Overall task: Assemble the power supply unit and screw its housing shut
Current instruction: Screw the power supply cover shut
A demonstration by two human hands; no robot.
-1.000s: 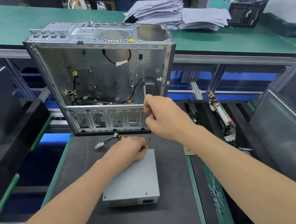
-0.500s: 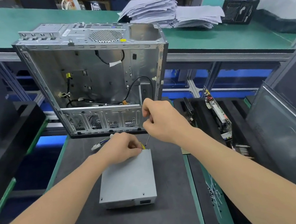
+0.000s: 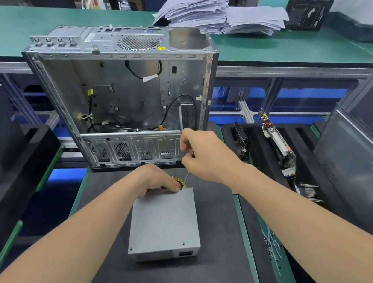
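Dark foam desk (image 3: 153, 279), factory line: grey metal power supply box (image 3: 163, 222) lies flat before an open silver computer case (image 3: 125, 94). My left hand (image 3: 157, 180) has its fingers clamped on the box's far edge; my right hand (image 3: 207, 155) grips a thin steel screwdriver (image 3: 187, 176) in closed fingers.

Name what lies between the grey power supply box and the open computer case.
In the head view: the left hand beside yellow wires, and the screwdriver in the right hand.

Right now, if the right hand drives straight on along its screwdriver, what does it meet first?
Likely the power supply at its far right corner, close beside the left hand; the screwdriver tip looks almost there, but depth is unclear.
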